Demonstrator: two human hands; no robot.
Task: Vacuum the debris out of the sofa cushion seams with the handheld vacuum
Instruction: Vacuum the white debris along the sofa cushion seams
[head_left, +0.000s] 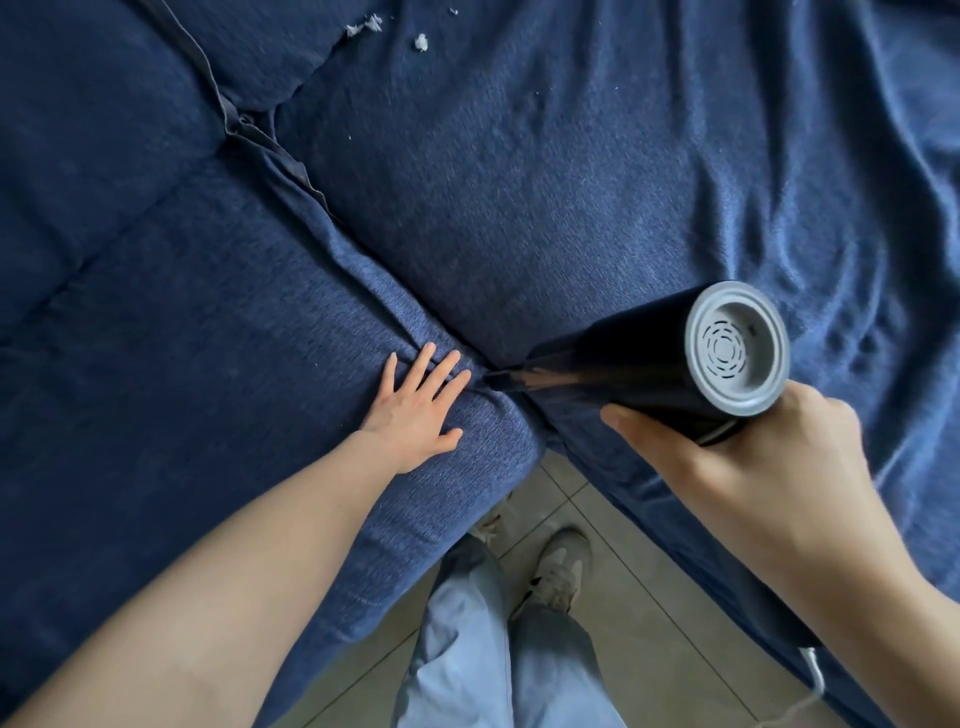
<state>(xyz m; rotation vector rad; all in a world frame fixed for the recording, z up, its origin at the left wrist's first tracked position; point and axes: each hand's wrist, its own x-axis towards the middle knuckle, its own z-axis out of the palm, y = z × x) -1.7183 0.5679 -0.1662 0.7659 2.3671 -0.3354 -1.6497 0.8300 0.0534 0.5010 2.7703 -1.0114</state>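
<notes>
Blue sofa cushions meet at a seam, which the flat, spread left hand presses wider so the handheld vacuum, gripped by the right hand, can nose in.

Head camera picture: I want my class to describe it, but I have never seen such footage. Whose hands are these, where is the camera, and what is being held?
There is one picture, from a camera worn on a person's head, looking down at their own arms. No robot is involved. The left hand lies flat with straight fingers on a blue sofa cushion beside the seam. The right hand grips a black handheld vacuum, its nozzle pointing into that seam. White debris lies farther up the sofa. Below are the person's legs, shoes and a tiled floor.
</notes>
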